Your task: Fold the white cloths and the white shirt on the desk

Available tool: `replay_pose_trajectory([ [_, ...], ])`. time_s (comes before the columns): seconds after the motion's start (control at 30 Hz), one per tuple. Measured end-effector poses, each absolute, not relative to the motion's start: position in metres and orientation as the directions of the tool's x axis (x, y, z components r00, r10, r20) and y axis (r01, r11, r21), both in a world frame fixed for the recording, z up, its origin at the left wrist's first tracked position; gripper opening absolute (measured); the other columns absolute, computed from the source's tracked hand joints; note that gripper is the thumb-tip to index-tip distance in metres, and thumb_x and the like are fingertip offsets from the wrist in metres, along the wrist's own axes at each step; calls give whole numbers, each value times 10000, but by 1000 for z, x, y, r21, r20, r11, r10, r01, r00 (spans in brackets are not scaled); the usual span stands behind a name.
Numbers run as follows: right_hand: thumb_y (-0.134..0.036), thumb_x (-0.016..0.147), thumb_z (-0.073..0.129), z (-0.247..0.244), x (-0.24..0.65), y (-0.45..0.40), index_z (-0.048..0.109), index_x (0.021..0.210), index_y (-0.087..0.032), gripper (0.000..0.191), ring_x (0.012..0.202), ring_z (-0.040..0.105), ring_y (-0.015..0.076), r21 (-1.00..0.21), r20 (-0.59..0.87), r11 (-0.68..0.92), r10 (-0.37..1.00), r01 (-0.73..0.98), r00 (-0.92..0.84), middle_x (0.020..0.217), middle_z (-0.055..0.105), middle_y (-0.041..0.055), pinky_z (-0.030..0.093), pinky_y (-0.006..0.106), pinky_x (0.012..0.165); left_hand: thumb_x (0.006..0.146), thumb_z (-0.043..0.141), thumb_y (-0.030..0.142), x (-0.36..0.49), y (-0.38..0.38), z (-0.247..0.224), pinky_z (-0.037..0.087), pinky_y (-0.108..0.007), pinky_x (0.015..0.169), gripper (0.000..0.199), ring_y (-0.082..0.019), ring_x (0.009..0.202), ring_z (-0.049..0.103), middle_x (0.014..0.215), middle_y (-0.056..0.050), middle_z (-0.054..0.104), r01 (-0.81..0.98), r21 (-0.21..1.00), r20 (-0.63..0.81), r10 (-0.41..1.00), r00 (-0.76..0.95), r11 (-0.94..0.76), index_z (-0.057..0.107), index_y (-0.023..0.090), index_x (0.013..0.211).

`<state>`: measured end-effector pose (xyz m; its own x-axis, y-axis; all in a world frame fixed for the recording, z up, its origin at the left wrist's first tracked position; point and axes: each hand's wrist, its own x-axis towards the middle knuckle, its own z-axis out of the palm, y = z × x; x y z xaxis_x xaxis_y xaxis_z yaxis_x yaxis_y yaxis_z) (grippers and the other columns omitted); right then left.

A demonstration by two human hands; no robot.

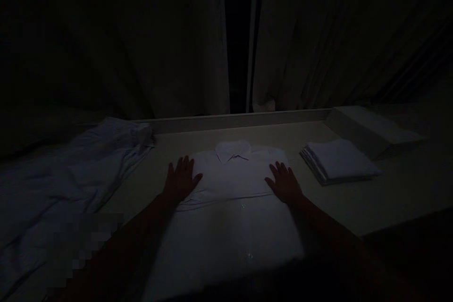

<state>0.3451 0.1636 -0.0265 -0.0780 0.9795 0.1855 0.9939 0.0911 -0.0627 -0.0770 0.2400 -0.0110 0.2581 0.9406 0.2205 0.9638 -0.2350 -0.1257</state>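
Note:
In the dim head view a white collared shirt (pixel 233 179) lies in front of me, its collar pointing away. A crease or fold edge runs across it below the collar, and small buttons show on the nearer part. My left hand (pixel 180 180) rests flat on the shirt's left edge, fingers spread. On the opposite edge lies my right hand (pixel 285 183), also flat with its fingers apart. Neither hand grips any cloth. The shirt's nearest end is lost in darkness at the bottom.
A stack of folded white cloth (pixel 339 159) sits to the right, beside a pale box-like block (pixel 377 127). Loose white garments (pixel 81 165) are heaped on the left. A low raised edge (pixel 226 121) borders the table's back, with curtains (pixel 184 42) behind it.

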Motion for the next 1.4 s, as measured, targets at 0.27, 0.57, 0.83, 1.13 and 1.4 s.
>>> replay_pose_trajectory([
  [0.27,-648,949,234,-22,345,163,302,1502,-217,705,1456,159,292,-64,176,89,981,994,-77,1577,242,97,111,505,1155,909,264,655,-28,270,-17,140,-663,1077,692,-396,1439,181,1592,-119,216,959,-8,135,950,280,-282,277,301,1504],
  [0.57,-635,952,252,-23,346,162,326,1493,-210,693,1447,187,310,-59,215,100,973,993,-85,1566,265,115,123,509,1149,939,257,585,-31,240,-1,153,-609,1113,691,-347,1465,122,1606,-134,150,960,29,237,935,263,-277,220,217,1523],
  [0.83,-555,966,313,-24,345,159,381,1457,-138,648,1415,268,314,-39,314,105,945,994,-88,1526,337,161,154,517,1136,918,345,541,-84,79,-14,201,-568,1134,698,-348,1460,158,1573,-176,237,993,33,246,964,100,-112,322,129,1481],
  [1.13,-419,996,302,2,315,107,520,1341,-124,503,1374,352,283,-14,434,197,884,980,-171,1469,431,163,192,488,1139,909,418,476,-83,-30,-42,221,-537,1153,648,-317,1454,204,1539,-154,326,988,6,354,924,144,-156,397,108,1443],
  [1.4,-578,962,323,-41,332,24,418,1447,-185,632,1421,259,336,-88,257,188,953,978,-161,1532,327,146,239,554,1107,925,375,463,-77,-45,-50,214,-570,1136,610,-320,1425,286,1531,-141,345,990,-6,334,933,136,-142,407,141,1442],
])
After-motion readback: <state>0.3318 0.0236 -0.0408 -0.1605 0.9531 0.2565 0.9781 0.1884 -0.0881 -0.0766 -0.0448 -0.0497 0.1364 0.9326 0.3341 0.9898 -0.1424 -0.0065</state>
